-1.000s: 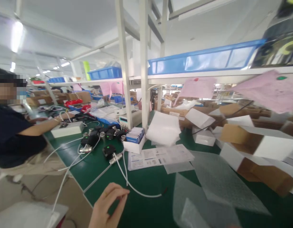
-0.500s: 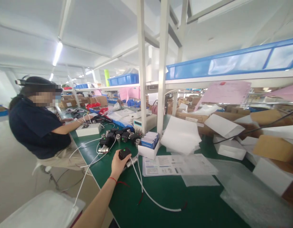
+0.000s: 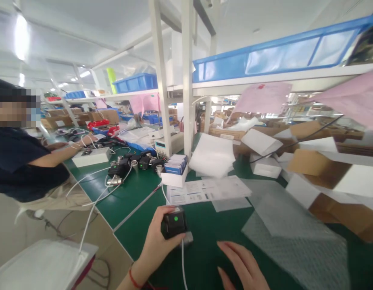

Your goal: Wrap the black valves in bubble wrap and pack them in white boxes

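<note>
My left hand (image 3: 153, 246) is closed around a motorized valve (image 3: 175, 224), a black box with a green dot on top and a metal fitting below. A white cable (image 3: 183, 262) runs from it toward the bottom edge. My right hand (image 3: 245, 266) is to the right of the valve, apart from it, with thumb and fingers spread and nothing between them. Several more black valves (image 3: 144, 162) with metal fittings lie farther back on the green table (image 3: 134, 223). Just beyond my left hand stands a white box of blue cards (image 3: 175, 177).
Printed sheets (image 3: 198, 191) and clear bubble bags (image 3: 298, 237) lie on the table, with white foam sheets (image 3: 212, 155) behind. Open cartons (image 3: 313, 169) crowd the right. Shelf posts (image 3: 188, 80) rise at the back. A co-worker (image 3: 19, 161) sits on the left.
My left hand has brought the valve nearer and to the right, away from the other valves. My right hand has come into view. The camera has turned right.
</note>
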Action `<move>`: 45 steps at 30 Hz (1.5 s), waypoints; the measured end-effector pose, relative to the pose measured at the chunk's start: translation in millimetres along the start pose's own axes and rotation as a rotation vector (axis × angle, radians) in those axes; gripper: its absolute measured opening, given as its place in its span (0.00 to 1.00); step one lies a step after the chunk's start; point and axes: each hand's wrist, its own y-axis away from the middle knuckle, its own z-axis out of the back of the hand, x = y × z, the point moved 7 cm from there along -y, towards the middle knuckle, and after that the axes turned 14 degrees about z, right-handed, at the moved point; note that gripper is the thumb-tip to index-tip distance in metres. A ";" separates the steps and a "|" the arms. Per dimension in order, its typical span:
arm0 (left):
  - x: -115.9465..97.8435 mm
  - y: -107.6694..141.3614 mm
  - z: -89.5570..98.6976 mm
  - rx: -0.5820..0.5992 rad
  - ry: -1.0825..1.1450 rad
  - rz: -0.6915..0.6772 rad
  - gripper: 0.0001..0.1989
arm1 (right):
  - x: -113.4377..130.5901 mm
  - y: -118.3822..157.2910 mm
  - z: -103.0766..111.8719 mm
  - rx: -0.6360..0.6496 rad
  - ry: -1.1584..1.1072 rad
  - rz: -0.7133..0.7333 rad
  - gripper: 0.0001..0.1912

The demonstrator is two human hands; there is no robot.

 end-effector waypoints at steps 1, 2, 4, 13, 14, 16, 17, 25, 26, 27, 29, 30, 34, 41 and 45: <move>-13.7 11.2 -12.2 0.034 -0.018 -0.091 0.25 | -1.9 -1.0 0.3 -0.007 -0.090 -0.079 0.26; -27.9 23.0 -24.8 0.072 -0.039 -0.205 0.26 | -4.0 -0.9 0.4 -0.017 -0.190 -0.165 0.30; -51.9 47.0 -49.3 0.163 -0.068 -0.440 0.28 | -7.6 1.1 -2.0 -0.017 -0.429 -0.339 0.40; -36.6 70.3 -102.3 0.506 -0.045 -0.300 0.59 | -3.2 2.1 4.0 -0.020 -0.805 -0.604 0.37; -29.3 69.4 -104.2 0.555 -0.036 -0.210 0.59 | -0.5 0.3 6.3 0.017 -0.728 -0.533 0.38; -18.6 69.4 -105.1 0.613 -0.024 -0.075 0.53 | 4.0 -1.3 8.7 0.078 -0.624 -0.419 0.42; -16.1 69.6 -104.4 0.620 -0.028 -0.041 0.50 | 4.8 -0.9 9.0 0.096 -0.604 -0.392 0.43; -20.5 71.3 -101.0 0.572 -0.045 -0.075 0.44 | 3.7 1.7 9.2 0.104 -0.586 -0.376 0.46; -20.5 71.2 -100.8 0.567 -0.041 -0.079 0.44 | 3.6 2.0 8.9 0.102 -0.590 -0.382 0.47; -20.5 70.9 -100.8 0.563 -0.038 -0.083 0.44 | 3.3 2.1 8.6 0.101 -0.596 -0.388 0.47; -20.7 69.8 -100.2 0.550 -0.029 -0.088 0.44 | 2.4 1.4 8.4 0.091 -0.617 -0.395 0.48; -21.0 69.3 -100.1 0.546 -0.027 -0.092 0.43 | 1.8 0.7 8.4 0.084 -0.636 -0.401 0.48; -21.7 67.9 -99.4 0.523 -0.018 -0.086 0.41 | -0.3 -1.8 8.0 0.060 -0.748 -0.441 0.47; -15.9 67.7 -100.4 0.560 0.007 0.062 0.46 | -4.2 5.1 2.6 0.073 -0.799 -0.568 0.46; -15.8 68.0 -99.9 0.573 0.017 0.089 0.45 | -3.7 3.8 1.7 0.061 -0.809 -0.596 0.43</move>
